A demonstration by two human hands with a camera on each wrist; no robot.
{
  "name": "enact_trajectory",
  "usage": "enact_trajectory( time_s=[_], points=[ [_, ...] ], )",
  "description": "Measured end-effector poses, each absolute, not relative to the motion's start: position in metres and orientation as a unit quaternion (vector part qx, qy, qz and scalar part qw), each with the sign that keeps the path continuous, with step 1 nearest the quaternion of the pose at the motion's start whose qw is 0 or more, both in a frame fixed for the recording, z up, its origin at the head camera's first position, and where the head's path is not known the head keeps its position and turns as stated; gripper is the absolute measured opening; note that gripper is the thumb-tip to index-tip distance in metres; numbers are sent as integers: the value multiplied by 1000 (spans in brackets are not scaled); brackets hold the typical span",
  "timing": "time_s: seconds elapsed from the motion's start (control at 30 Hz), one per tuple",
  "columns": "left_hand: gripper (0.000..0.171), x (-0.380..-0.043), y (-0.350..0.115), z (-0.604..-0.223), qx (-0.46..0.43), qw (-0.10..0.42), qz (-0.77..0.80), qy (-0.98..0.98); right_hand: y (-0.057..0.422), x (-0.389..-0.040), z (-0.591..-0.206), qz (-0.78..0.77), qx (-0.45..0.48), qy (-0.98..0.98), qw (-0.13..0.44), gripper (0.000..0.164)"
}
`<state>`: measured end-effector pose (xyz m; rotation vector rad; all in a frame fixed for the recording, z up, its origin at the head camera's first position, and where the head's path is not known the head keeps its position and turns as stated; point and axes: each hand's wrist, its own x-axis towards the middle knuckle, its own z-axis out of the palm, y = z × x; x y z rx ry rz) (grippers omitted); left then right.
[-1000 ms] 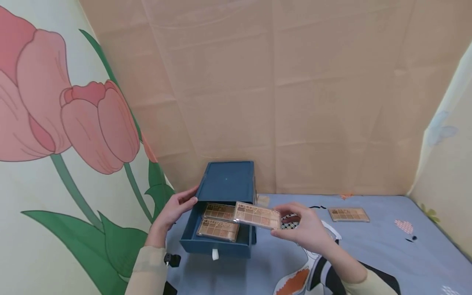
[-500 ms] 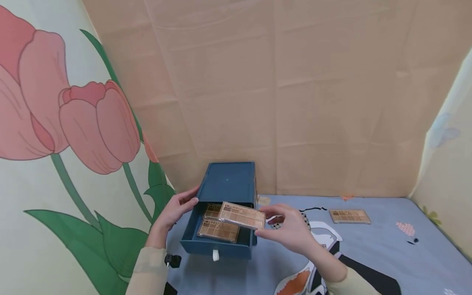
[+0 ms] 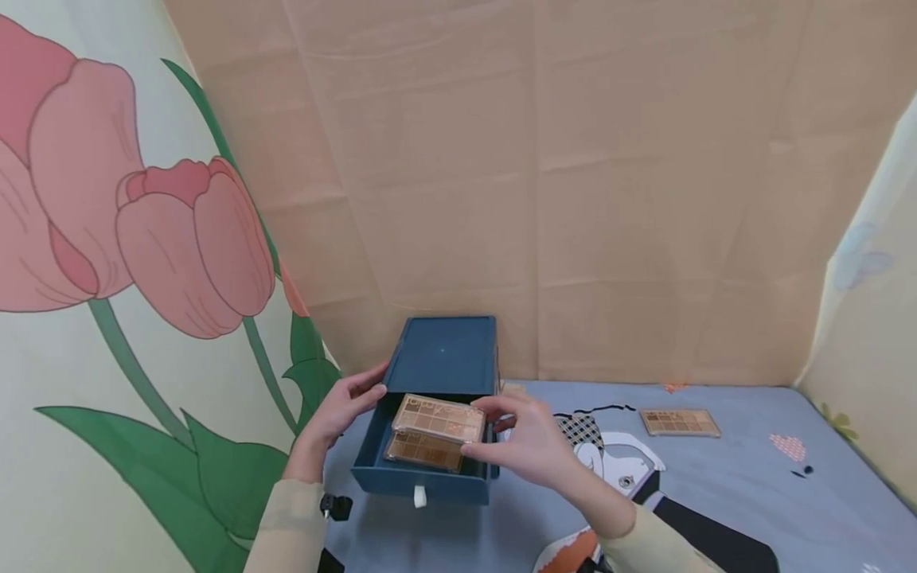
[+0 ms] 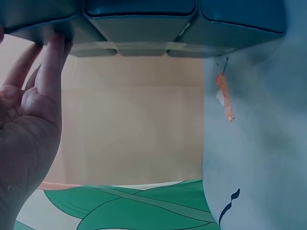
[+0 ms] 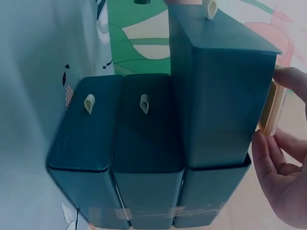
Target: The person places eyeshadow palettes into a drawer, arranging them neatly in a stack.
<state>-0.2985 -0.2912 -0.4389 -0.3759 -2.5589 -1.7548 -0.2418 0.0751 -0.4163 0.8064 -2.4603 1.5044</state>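
Note:
A dark blue drawer cabinet [image 3: 444, 350] of three stacked drawers stands on the bed-like cloth surface, its top drawer [image 3: 387, 479] pulled out. My left hand [image 3: 346, 407] rests against the cabinet's left side near the top front edge; in the left wrist view its fingers [image 4: 54, 62] lie extended along that side. With thumb and fingers my right hand [image 3: 526, 438] pinches the right end of an eyeshadow palette [image 3: 438, 417] over the open drawer. Under it, another eyeshadow palette [image 3: 424, 452] lies in the drawer, partly covered. The right wrist view shows the held palette [image 5: 272, 109] edge-on.
One more eyeshadow palette [image 3: 680, 422] lies on the patterned blue cloth [image 3: 745, 477] to the right. A white pull tab [image 3: 419, 496] hangs from the drawer front. Brown paper covers the back wall, and a tulip mural [image 3: 193, 247] is on the left.
My right hand has carried the palette leftward from the drawer's right edge to above the palettes inside, hiding the rear one. The left hand has stayed at the cabinet's side.

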Motion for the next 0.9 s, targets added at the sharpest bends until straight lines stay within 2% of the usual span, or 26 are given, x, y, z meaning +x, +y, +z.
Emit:
enact_trajectory(
  time_s=[0.53, 0.9],
  points=[
    [62, -296, -290, -440, -124, 4, -558, -820, 63, -241, -415, 433, 282, -849, 109, 51],
    [62, -298, -292, -439, -124, 8, -557, -821, 59, -238, -410, 424, 280, -854, 113, 53]
  ],
)
